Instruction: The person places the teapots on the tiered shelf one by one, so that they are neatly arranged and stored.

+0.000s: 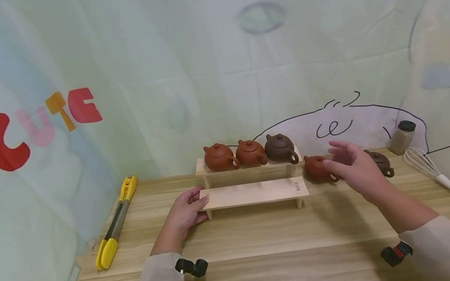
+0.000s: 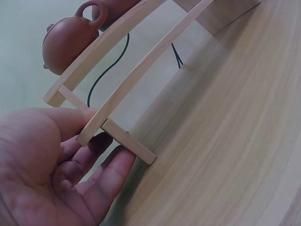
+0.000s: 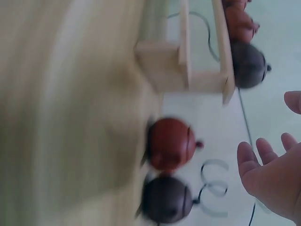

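A two-step wooden stand (image 1: 257, 193) stands on the table. Along its upper step sit two red-brown teapots (image 1: 219, 157) and a dark brown teapot (image 1: 279, 148); the lower step is bare. My left hand (image 1: 187, 211) grips the left end of the lower step, its thumb on top and fingers below around the leg (image 2: 129, 141). To the right of the stand, a red-brown teapot (image 3: 171, 143) and a dark teapot (image 3: 167, 198) rest on the table. My right hand (image 1: 359, 172) hovers by these two, fingers spread, holding nothing; it partly hides them in the head view.
At the far right stand a black-lidded jar (image 1: 403, 137) and a whisk (image 1: 439, 178) with a white handle. Yellow-and-grey tongs (image 1: 116, 223) lie along the left edge of the table (image 1: 249, 277). A printed curtain (image 1: 211, 62) closes off the back and sides.
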A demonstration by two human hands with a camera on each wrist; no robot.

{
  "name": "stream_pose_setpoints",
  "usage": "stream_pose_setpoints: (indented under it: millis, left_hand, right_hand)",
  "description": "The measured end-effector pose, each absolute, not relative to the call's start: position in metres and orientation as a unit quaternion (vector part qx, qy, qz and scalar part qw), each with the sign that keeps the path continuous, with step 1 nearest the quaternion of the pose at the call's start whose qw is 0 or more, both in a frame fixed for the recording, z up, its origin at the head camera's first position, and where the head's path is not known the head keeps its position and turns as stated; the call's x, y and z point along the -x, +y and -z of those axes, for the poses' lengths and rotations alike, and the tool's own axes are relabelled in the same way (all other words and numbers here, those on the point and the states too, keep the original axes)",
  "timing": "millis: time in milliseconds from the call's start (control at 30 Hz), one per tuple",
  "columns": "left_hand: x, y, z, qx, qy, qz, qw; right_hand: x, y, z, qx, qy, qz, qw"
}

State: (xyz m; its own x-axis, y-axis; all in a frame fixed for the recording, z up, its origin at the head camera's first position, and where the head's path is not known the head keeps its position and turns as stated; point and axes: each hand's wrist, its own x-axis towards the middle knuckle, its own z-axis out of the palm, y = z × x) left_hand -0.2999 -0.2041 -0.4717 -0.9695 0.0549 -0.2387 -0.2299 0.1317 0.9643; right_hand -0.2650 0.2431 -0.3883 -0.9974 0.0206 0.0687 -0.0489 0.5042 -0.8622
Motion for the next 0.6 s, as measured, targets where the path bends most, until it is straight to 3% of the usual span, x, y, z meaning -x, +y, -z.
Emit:
stream_pose_setpoints:
  millis: [300,600]
  left_hand:
    - [0.300,-0.205,0.471,0.064,0.742,-0.658,0.112]
    - [0.301,-0.205,0.471,0.065,0.743,-0.657,0.114]
  right_hand:
    - [0.244,0.308,0.418,0.045,-0.885,-0.457,0.076]
    - [0.254,0.363,0.442,0.113,-0.887,-0.441,0.080]
